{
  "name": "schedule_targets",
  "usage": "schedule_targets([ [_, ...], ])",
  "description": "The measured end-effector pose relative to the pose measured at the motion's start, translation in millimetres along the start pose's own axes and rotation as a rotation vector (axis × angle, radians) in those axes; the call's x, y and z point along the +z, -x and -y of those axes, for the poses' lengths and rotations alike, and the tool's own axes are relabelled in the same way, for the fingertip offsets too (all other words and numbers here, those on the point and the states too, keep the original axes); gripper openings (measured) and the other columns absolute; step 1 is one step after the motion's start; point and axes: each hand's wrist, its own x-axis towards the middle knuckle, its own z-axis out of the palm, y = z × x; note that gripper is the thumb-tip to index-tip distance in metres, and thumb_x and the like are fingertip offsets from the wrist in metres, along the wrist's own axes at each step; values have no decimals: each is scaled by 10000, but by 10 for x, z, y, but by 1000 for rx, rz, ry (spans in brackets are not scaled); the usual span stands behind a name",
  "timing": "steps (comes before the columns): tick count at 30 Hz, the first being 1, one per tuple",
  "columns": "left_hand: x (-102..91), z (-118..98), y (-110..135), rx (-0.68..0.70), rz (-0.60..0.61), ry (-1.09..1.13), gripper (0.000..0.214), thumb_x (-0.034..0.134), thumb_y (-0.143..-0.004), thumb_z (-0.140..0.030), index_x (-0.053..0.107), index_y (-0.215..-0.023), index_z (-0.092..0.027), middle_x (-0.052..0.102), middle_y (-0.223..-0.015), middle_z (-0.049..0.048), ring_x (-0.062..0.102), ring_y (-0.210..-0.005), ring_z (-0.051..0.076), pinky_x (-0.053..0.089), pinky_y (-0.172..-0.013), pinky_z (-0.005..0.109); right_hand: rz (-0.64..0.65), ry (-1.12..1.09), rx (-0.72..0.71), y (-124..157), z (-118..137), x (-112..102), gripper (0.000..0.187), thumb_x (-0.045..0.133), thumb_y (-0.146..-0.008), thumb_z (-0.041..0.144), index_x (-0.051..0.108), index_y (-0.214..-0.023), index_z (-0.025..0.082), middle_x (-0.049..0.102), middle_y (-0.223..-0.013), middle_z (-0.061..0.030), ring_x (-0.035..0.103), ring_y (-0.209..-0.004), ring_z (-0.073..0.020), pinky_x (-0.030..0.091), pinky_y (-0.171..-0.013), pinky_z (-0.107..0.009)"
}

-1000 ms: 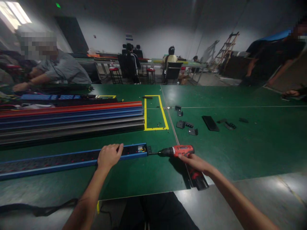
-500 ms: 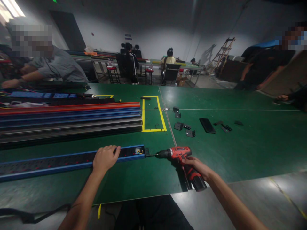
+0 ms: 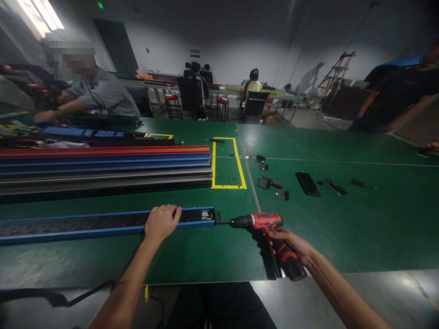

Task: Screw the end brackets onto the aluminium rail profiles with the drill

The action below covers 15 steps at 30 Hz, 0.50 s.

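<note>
Far left: person in a grey shirt [image 3: 106, 93], forearms at the far side of the green table [image 3: 343, 233]. Nearer: stack of long profiles [image 3: 106, 167], red at the far side, then blue, grey and black. On the near side of the stack: long black strip with blue rails [image 3: 106, 225], lying flat, running out of view at left. On the strip, short of its right end: left hand [image 3: 162, 221], palm down, fingers together and bent toward the far rail; clamped or merely resting, cannot tell. At the right end: small black end piece [image 3: 218, 216]. Next, in line: bit [image 3: 225, 222] of the red-and-black drill [image 3: 270, 221], pointing left; exact contact too small to tell. On the drill handle: right hand [image 3: 294, 242], fingers wrapped around the grip. Farther right, beyond the drill: loose black parts [image 3: 264, 183], then flat black slab [image 3: 307, 184].
</note>
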Motion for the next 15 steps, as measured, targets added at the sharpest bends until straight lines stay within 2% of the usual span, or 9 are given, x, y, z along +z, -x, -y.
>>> schedule_targets([
  [4,-5,-10,1,-2,0,-5,559,282,-1059,-405,759,-917,-149,779,-916,145,720,-902,328,470,-810,441,-15,-28,47,-16,9,-13,358,917,-700,322,640,-883,188,679,-709,16,656,-583,-128,575,-630,-273],
  [10,-7,-14,2,-13,16,-30,563,269,-1070,-418,745,-917,-159,773,-912,133,720,-907,324,469,-815,443,28,-45,78,-9,34,-3,396,951,-642,330,651,-847,174,684,-710,9,653,-586,-126,556,-613,-259],
  [15,-23,-20,1,-13,18,-28,568,260,-1069,-419,740,-910,-160,771,-911,135,719,-906,314,468,-821,435,39,-78,94,-1,40,-15,394,952,-640,314,660,-859,167,698,-716,0,665,-598,-138,559,-634,-266],
])
